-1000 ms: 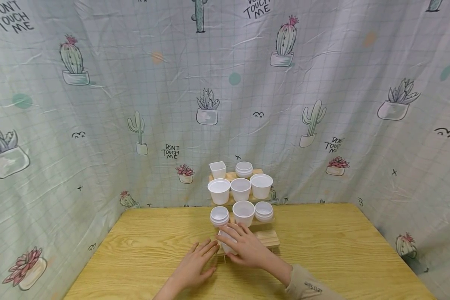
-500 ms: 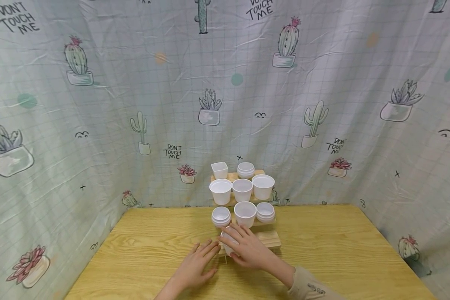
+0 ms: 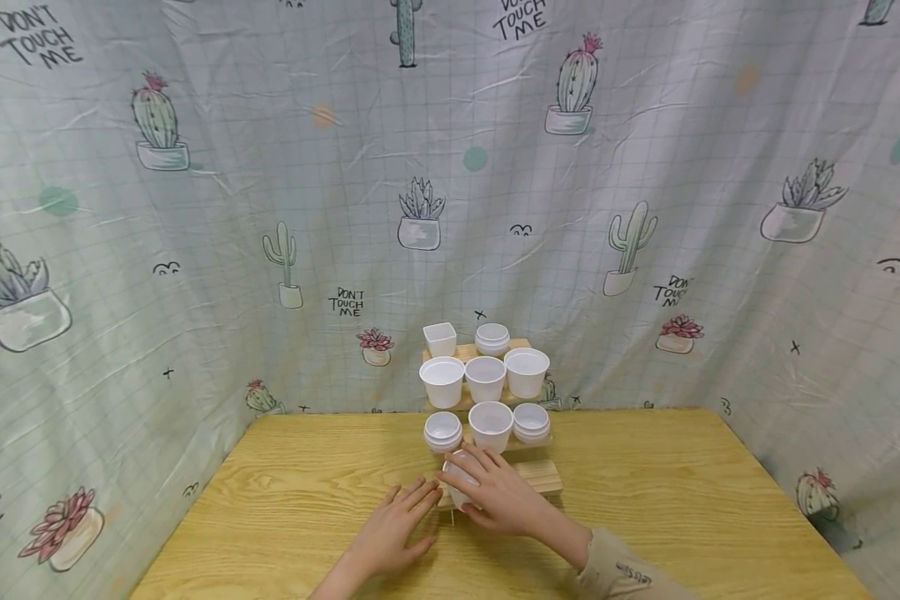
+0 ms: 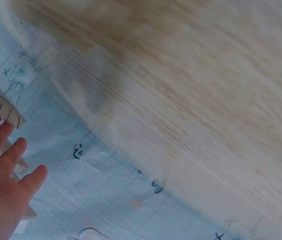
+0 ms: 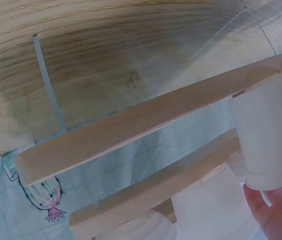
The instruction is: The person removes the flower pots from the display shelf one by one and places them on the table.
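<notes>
My right hand grips a white plastic cup at the left end of the lowest step of a wooden tiered stand. In the right wrist view the cup is against the bottom board, with fingers at its rim. My left hand lies with fingers extended, fingertips right at the left end of that same board. The left wrist view shows this hand with fingers spread, beside the board's end. Part of the held cup is hidden behind the right fingers.
Higher steps carry more white containers: a square cup, a round jar, several wide cups such as the right one, and low jars. Thin metal legs hold up the stand. A cactus-print curtain surrounds the wooden table.
The head view has shifted slightly. Both hands stay by the lowest board, the right one still gripping the cup.
</notes>
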The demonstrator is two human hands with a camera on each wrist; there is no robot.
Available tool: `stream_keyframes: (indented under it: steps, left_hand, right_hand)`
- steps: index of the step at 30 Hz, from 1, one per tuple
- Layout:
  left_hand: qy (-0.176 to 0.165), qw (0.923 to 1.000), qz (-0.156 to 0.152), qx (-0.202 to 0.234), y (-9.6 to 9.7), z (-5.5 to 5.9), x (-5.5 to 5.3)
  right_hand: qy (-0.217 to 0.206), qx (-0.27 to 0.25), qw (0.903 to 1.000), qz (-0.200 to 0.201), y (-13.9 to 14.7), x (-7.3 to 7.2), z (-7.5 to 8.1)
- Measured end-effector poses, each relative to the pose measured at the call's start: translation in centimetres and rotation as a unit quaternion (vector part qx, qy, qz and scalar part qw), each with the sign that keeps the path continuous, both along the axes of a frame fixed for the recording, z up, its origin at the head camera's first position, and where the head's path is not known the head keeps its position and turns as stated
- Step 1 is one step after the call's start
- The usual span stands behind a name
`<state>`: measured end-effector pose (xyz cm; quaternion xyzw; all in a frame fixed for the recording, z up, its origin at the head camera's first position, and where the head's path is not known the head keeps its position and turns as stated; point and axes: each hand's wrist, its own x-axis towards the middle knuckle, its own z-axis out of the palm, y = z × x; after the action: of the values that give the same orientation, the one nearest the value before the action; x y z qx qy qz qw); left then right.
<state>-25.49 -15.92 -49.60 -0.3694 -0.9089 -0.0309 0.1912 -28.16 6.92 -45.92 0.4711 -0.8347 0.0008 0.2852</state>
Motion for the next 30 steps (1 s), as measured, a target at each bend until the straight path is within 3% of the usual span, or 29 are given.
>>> stream_keyframes:
  steps: [7, 18, 30]
  left_hand:
    - [0.0, 1.0, 0.003, 0.003, -0.1, -0.2, -0.1]
    - [-0.001, 1.0, -0.001, 0.009, -0.1, -0.3, -0.1]
    - [-0.003, 0.9999, 0.006, 0.009, 0.0, -0.4, -0.1]
  right_hand:
    - [-0.004, 0.004, 1.0, -0.007, 0.1, 0.0, -0.1]
    - [0.028, -0.008, 0.9995, 0.008, 0.6, -0.1, -0.2]
    - [0.022, -0.021, 0.9995, 0.003, 2.1, 1.0, 0.0]
